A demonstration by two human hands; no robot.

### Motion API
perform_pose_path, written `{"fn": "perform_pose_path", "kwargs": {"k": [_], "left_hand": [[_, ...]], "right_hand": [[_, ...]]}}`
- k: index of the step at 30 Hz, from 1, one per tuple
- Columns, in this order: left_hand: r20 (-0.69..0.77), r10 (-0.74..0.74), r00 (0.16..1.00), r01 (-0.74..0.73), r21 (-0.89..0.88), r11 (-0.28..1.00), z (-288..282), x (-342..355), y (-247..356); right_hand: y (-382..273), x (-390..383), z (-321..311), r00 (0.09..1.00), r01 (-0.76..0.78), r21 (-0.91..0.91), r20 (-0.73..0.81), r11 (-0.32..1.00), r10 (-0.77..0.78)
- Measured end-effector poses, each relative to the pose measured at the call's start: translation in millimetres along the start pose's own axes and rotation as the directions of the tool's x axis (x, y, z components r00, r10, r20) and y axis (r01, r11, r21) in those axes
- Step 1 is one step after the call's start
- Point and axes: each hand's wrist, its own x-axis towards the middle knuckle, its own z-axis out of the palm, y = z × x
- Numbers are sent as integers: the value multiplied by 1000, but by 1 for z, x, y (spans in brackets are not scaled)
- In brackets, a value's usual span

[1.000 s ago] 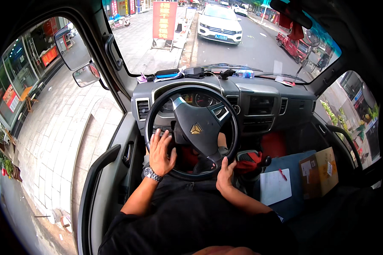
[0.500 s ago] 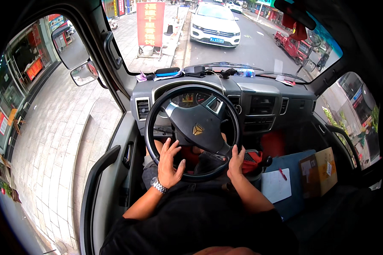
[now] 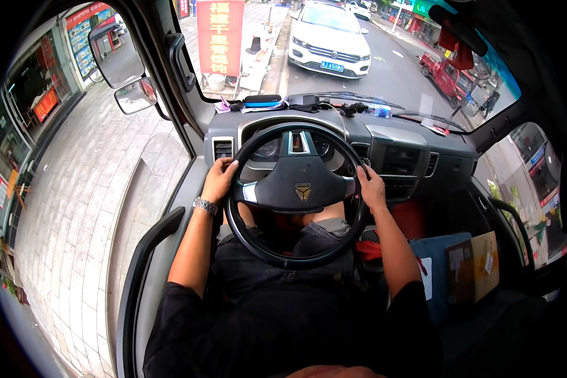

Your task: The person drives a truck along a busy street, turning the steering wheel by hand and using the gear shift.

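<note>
I sit in a truck cab behind a black steering wheel (image 3: 296,189) with a gold emblem at its hub. My left hand (image 3: 219,179) grips the wheel's left rim, a silver watch on that wrist. My right hand (image 3: 372,188) grips the right rim, near the dashboard (image 3: 416,151). Both forearms reach up from the lower edge. My knees show under the wheel.
A white car (image 3: 329,39) stands ahead on the road, beside a red vertical banner (image 3: 219,34). A side mirror (image 3: 116,60) hangs at the left over a paved sidewalk. A cardboard box (image 3: 472,264) and papers lie on the passenger seat. A red small vehicle (image 3: 446,74) is at right.
Both hands have climbed from the lower rim to the wheel's sides as the wheel turned. The view ahead has shifted, with the banner and white car closer.
</note>
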Motion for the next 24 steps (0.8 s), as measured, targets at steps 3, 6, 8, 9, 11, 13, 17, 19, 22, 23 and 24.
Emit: {"fn": "perform_pose_path", "kwargs": {"k": [3,6,8,9,11,13,17,19,22,23,24], "left_hand": [[131,-142,981,172,-250,953,9,-10,8],[58,-79,995,89,-206,975,13,-18,1],[25,-106,994,109,-165,980,15,-30,6],[10,-119,993,119,-136,984,14,-33,7],[-16,-93,996,91,-100,991,13,-37,10],[-9,-120,993,118,-162,980,11,-42,14],[-46,-103,994,103,0,995,15,-30,-2],[-14,-60,998,60,-57,997,23,-32,0],[-10,-70,998,68,-114,991,20,-30,-15],[1,-98,995,97,-96,991,19,-31,-14],[-7,-102,995,101,-86,991,19,-32,-14]], "right_hand": [[-10,13,4,996,90,-93,11,992,-90],[-14,20,5,993,119,-143,14,983,-118],[-11,22,6,980,182,-197,-38,963,-193],[-13,21,6,974,195,-251,-64,948,-217],[-5,27,12,966,222,-262,-74,939,-248],[-3,28,15,975,188,-264,-64,946,-212],[9,32,8,963,228,-282,-72,932,-258],[14,32,-2,961,232,-296,-77,926,-266],[6,28,8,963,225,-312,-71,923,-259],[8,28,10,965,215,-312,-78,925,-250],[8,30,10,968,214,-302,-63,929,-243]]}}
